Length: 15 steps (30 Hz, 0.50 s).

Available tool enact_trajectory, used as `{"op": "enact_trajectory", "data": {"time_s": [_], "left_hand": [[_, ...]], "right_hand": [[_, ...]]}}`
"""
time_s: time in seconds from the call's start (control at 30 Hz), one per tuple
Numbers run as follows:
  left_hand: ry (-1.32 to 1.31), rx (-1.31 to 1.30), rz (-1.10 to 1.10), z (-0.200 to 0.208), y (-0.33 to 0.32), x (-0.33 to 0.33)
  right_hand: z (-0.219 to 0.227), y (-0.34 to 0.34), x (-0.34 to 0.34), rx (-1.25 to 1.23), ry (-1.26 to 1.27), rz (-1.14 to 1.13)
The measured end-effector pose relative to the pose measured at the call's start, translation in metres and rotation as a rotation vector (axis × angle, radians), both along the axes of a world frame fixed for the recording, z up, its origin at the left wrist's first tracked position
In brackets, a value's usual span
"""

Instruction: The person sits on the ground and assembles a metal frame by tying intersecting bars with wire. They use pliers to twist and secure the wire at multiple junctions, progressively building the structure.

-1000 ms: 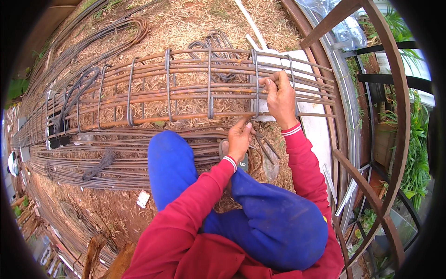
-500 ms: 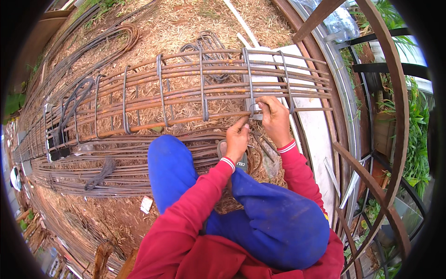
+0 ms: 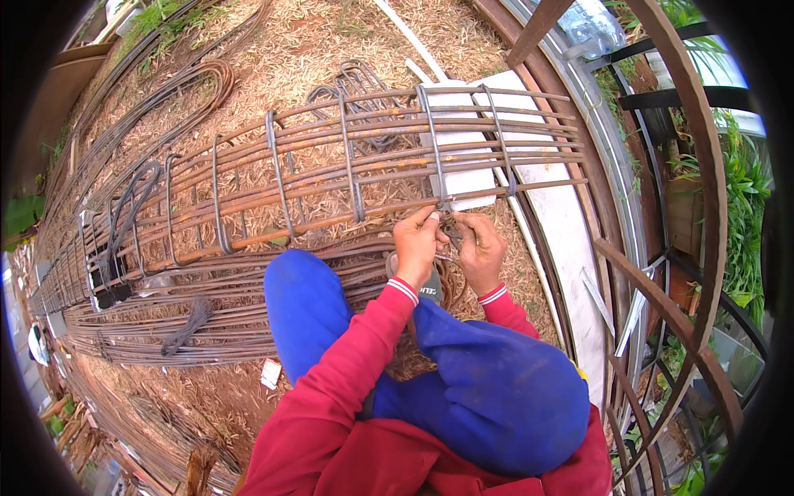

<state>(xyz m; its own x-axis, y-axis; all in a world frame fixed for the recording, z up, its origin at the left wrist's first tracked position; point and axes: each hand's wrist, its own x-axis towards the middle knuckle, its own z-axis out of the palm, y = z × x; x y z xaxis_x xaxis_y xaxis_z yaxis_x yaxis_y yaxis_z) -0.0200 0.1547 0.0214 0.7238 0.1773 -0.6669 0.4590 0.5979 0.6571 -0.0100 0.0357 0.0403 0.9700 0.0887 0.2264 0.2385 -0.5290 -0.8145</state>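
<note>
Straw-strewn earth (image 3: 281,41) lies beneath everything. Fingers of the left hand (image 3: 416,242) and right hand (image 3: 482,250) curl inward, tips close together; whether they grip anything is too small to tell. Just beyond the tips is the near edge of a rusty cage (image 3: 352,169), by the foot of one hoop (image 3: 436,149). White boards (image 3: 561,231) lie under its right end. Left of the hands, past a blue knee (image 3: 304,302), loose bars (image 3: 240,307) carry a dark wire bunch (image 3: 193,318). Far right stands a brown frame (image 3: 710,165).
</note>
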Motion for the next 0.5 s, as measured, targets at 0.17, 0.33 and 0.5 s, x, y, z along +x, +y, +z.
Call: {"op": "enact_trajectory", "data": {"time_s": [0.17, 0.33, 0.5], "left_hand": [[0.020, 0.095, 0.055, 0.004, -0.007, 0.011], [0.020, 0.326, 0.035, -0.001, -0.012, 0.016], [0.003, 0.490, 0.018, -0.015, -0.015, 0.014]], "right_hand": [[-0.016, -0.002, -0.012, 0.048, 0.056, -0.080], [-0.021, 0.000, -0.015, 0.155, 0.204, -0.139], [-0.020, 0.000, -0.007, -0.025, 0.233, -0.151]]}}
